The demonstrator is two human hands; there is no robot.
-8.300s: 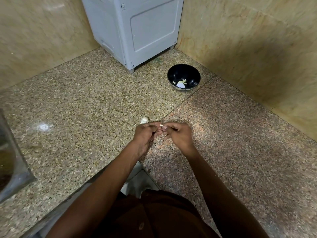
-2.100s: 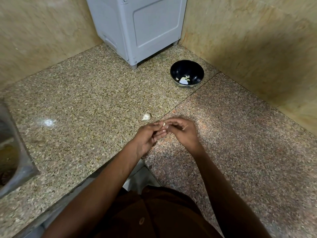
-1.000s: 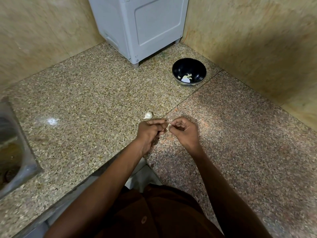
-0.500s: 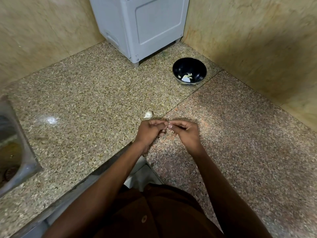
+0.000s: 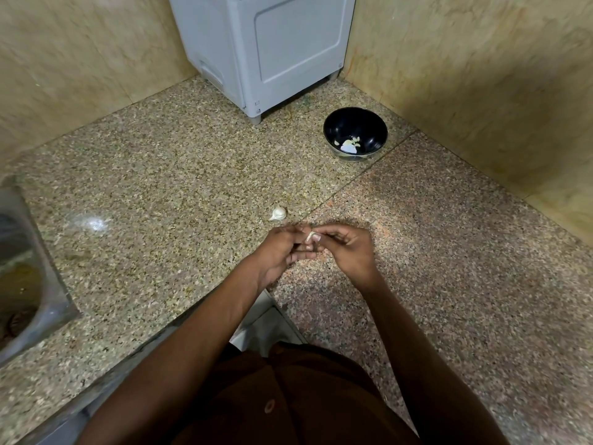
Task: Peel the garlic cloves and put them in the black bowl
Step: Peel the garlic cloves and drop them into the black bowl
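Head camera looks down on a speckled granite counter (image 5: pixel 167 175) in a corner, where both hands meet just above the stone. The left hand (image 5: pixel 279 252) and the right hand (image 5: pixel 348 248) pinch together one small garlic clove (image 5: pixel 310 236), of which only a pale bit shows between the fingertips. A second clove (image 5: pixel 278 213), unpeeled as far as I can see, lies on the counter just beyond the left hand. The black bowl (image 5: pixel 369 123) stands well apart, near the far corner beside a grey appliance (image 5: pixel 266 46), and holds a few pale pieces, either cloves or skin; I cannot tell which. I judge the peeling of this clove is in progress. To do it well, one hand should hold the clove steady while a nail of the other lifts the dry skin at the tip and pulls it along the length, so the flesh is not bruised. Small marks show low on the corner of the appliance, but no writing can be read.
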